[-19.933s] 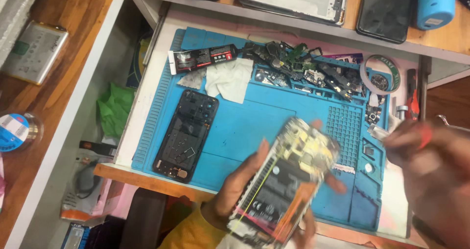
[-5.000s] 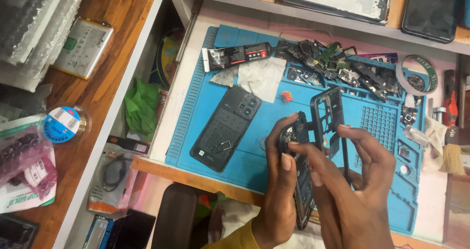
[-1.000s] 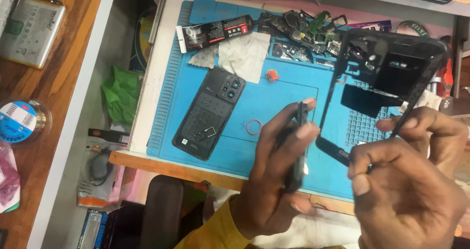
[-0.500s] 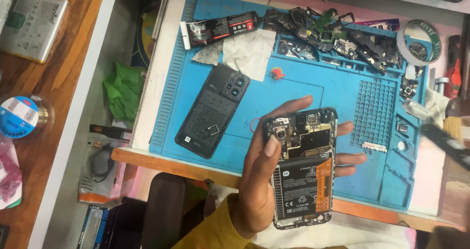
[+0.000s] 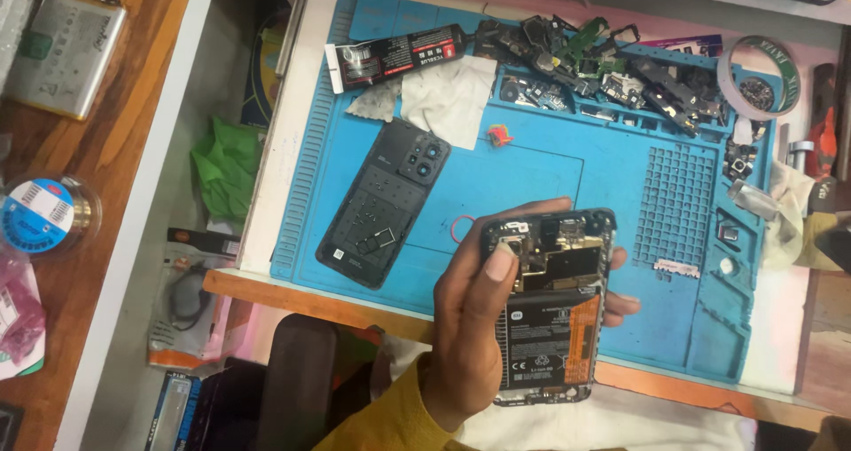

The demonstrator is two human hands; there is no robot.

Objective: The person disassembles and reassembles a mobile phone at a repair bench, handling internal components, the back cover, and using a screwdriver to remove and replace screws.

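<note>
My left hand (image 5: 470, 327) grips an opened smartphone (image 5: 545, 305) with its back removed, so the circuit board and black battery face up. My thumb rests on the upper left corner of the board. The phone hangs over the front edge of the blue repair mat (image 5: 532, 163). The phone's dark back cover (image 5: 383, 203) lies flat on the mat to the left of the hand. A small red ring (image 5: 461, 229) sits on the mat just above the hand. My right hand is out of sight.
A pile of small phone parts (image 5: 603, 61) fills the mat's far tray, beside a white cloth (image 5: 448, 97) and a black glue tube (image 5: 394, 55). A tape roll (image 5: 758, 70) and red-handled tools (image 5: 824, 136) lie at right. A battery (image 5: 62, 48) rests on the wooden shelf at left.
The black frame piece and my right hand have left the view. My left hand has turned the phone flat, board side up, and holds it alone, nearly still over the last half second.
</note>
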